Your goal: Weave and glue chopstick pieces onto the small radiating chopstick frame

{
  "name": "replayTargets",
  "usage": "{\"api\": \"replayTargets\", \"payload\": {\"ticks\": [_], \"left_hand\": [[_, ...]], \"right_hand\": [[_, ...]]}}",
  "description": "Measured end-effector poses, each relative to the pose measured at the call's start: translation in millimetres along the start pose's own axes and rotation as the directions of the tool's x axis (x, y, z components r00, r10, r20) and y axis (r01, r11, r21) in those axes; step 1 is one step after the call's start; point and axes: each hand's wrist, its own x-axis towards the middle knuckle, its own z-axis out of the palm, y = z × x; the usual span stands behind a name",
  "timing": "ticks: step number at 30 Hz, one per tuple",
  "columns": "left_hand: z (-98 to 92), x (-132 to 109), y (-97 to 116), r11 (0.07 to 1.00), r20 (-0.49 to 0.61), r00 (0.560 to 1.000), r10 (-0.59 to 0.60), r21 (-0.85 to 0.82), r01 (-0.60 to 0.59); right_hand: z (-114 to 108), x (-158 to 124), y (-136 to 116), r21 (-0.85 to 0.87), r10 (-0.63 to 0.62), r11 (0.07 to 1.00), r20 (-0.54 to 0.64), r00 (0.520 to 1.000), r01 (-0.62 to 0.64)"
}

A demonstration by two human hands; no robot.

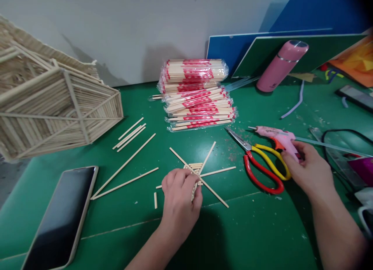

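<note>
My left hand (179, 196) is closed on a small piece built of wooden sticks (215, 192), held close to the table. Long sticks cross at its middle and reach out several ways; short ones lie side by side behind my fingers, which hide part of it. To the right, my right hand (310, 173) grips the handle of a pink hot glue gun (275, 133). Its nozzle points left and a clear glue stick runs out of its back. Scissors (264, 163) with one yellow and one red handle lie just beside it, blades toward the back.
Wrapped chopstick packs (198, 95) are piled at the back. A large stick-built model (58, 103) stands at left, near loose sticks (128, 161) and a phone (62, 215). A pink flask (281, 66) leans at back right. A black cable (325, 136) curls behind my right hand.
</note>
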Motion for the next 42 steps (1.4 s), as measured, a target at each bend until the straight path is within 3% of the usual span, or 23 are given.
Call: {"api": "replayTargets", "payload": {"ticks": [20, 31, 42], "left_hand": [[-1.4, 1, 2, 1.000, 0.023, 1.000, -0.016, 0.027, 0.016], [-2.5, -8, -4, 0.993, -0.003, 0.998, 0.055, 0.104, -0.054], [-7.6, -17, 3, 0.992, 0.031, 0.998, 0.051, 0.113, -0.054]], "right_hand": [[-1, -1, -3, 0.003, 0.002, 1.000, 0.002, 1.000, -0.002], [-3, -1, -7, 0.025, 0.026, 0.999, 0.010, 1.000, -0.027], [-2, -1, -5, 0.064, 0.024, 0.998, 0.013, 1.000, -0.024]]}}
